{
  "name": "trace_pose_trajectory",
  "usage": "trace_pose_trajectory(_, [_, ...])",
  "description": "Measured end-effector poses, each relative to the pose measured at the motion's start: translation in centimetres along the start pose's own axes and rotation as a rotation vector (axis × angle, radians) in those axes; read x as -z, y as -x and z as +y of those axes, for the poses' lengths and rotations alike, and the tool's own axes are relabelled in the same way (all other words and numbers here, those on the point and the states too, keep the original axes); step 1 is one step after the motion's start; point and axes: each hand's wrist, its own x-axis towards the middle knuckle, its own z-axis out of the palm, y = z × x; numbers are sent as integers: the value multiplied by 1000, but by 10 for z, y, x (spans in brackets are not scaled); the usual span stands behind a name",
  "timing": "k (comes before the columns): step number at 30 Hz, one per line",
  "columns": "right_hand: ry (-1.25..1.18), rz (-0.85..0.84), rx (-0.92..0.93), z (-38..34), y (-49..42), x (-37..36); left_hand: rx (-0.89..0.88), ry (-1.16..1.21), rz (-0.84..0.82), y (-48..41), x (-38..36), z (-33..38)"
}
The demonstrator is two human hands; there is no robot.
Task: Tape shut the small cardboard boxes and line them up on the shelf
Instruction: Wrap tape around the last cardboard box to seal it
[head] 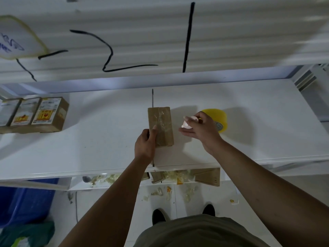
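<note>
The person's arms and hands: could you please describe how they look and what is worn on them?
Both arms are bare: the left forearm and right forearm show no sleeves. The left hand and right hand wear no gloves, and no watch, bracelet or ring is visible. An olive-green shirt shows at the bottom edge.

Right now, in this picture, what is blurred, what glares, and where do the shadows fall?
Head view: dim overall; the wall above is motion-blurred; the small white object in the right hand is blown out; tape on the cardboard box gripped by the left hand glints; box and yellow tape roll cast soft shadows rightward on the shelf, whose edges bow.
</note>
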Motion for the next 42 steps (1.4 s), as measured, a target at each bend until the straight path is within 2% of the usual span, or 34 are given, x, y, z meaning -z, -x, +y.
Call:
trace_pose_trajectory(2, [60, 45, 42, 7, -2, -2, 5, 23, -3, 0, 1, 0])
trace_pose_trajectory(5, [516, 164, 202, 17, -4, -6, 2, 35, -6, 1, 3, -2])
trace_pose_trajectory(7, [547, 188, 222, 19, -6, -11, 1, 36, -6, 0, 3, -2])
trace_pose_trajectory(10, [444, 177, 183, 21, -7, -17, 3, 30, -6, 0, 3, -3])
trace_pose_trajectory(12, [501, 149, 173, 25, -7, -17, 2, 22, -10, 0, 2, -3])
trace_pose_trajectory(14, [668, 83, 181, 31, -4, -13, 10, 22, -13, -1, 2, -2])
trace_pose_trajectory(18, [913, -180, 26, 49, 11, 1, 36, 32, 16, -4, 4, 2])
trace_pose_trajectory(20, [1011, -130, 8, 52, 15, 8, 33, 23, 1, -2, 3, 2])
trace_pose_trajectory(23, [1398, 26, 60, 49, 14, 18, 47, 59, -22, 1, 7, 4])
trace_pose_trajectory(24, [1450, 65, 96, 47, 13, 20, 57, 93, -32, 2, 10, 5])
trace_pose_trajectory(25, [1419, 95, 156, 44, 12, 20, 67, 135, -39, 3, 13, 5])
trace_pose_trajectory(29, [919, 91, 461, 21, 14, 2, 55, 289, -57, 16, 24, 11])
trace_pose_trajectory(31, [855, 70, 526, 10, 14, -13, 26, 341, -75, 26, 26, 17])
trace_pose_trajectory(37, [752, -1, 578, 8, 27, -40, -11, 449, -113, 54, 38, 37])
trace_pose_trajectory(42, [394, 87, 350, 18, 47, -56, -6, 529, -199, 69, 47, 39])
